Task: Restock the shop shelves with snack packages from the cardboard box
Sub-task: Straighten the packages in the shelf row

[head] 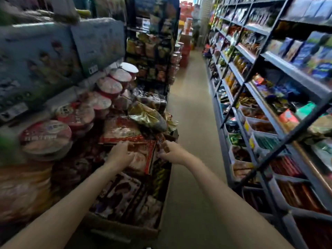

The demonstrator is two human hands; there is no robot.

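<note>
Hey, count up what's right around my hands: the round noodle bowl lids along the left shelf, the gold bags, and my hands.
Round noodle bowl lids: 6 clearly visible
Gold bags: 1
Hands: 2, left hand and right hand
Total: 9

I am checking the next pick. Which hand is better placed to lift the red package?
Left. The left hand already rests on the red package; the right hand is at its edge.
</note>
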